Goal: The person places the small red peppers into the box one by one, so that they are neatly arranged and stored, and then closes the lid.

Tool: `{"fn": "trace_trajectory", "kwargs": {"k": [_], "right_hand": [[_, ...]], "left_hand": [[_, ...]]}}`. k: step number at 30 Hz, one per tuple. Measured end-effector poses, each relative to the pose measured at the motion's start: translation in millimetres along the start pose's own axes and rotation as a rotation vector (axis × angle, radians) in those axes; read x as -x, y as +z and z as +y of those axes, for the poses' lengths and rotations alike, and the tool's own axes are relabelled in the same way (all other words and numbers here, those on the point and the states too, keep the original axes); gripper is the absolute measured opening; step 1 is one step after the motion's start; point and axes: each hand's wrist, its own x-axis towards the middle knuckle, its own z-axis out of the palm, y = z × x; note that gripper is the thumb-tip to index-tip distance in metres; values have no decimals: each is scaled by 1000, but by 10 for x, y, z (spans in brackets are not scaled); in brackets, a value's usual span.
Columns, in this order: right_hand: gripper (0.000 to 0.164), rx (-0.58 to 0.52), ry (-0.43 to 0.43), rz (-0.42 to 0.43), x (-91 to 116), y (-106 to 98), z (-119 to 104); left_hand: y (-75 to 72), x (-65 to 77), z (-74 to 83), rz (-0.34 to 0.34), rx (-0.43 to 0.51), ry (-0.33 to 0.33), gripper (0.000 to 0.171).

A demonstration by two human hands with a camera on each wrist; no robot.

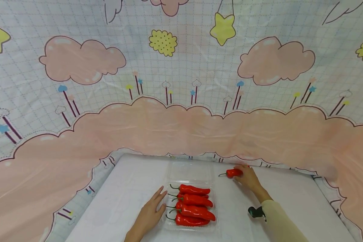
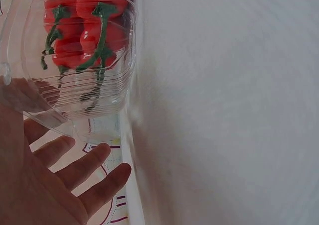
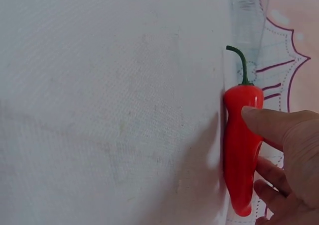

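My right hand holds a single red pepper at the back right of the table. In the right wrist view the thumb presses on the near side of the pepper, and fingers curl behind it. Its green stem points away from the hand. My left hand is beside the left side of a clear plastic clamshell box, fingers spread and relaxed, with fingertips right at its wall. Several red peppers lie stacked in the box, stems toward the left hand.
The clear lid of the box lies folded back behind it. White cloth covers the table, and a patterned curtain rises at its far edge. A dark object is at the right sleeve.
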Motion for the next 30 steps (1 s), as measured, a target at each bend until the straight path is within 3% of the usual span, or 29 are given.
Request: {"fn": "trace_trajectory", "kwargs": {"k": [30], "right_hand": [[44, 79, 125, -67, 131, -37, -5]], "left_hand": [[12, 12, 7, 28, -1, 17, 47]]}}
